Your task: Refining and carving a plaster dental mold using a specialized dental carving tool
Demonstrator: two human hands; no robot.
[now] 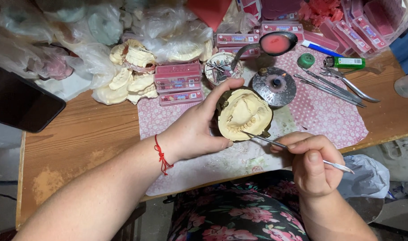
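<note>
Plaster dental cast (244, 114) gripped in left hand (193, 131), right hand (311, 163) pinching metal tool (275, 143)

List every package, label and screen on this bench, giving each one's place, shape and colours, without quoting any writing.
Pink boxes: flat, stacked behind the left hand.
More pink boxes: long, far right corner.
Lighter: green, white label, right of centre.
Phone: dark blank screen, left edge.
Plastic bags: clear, crumpled, back left.

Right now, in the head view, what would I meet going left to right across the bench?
Black tablet → loose plaster casts → left hand → held plaster cast → metal disc → right hand → green lighter.
</note>
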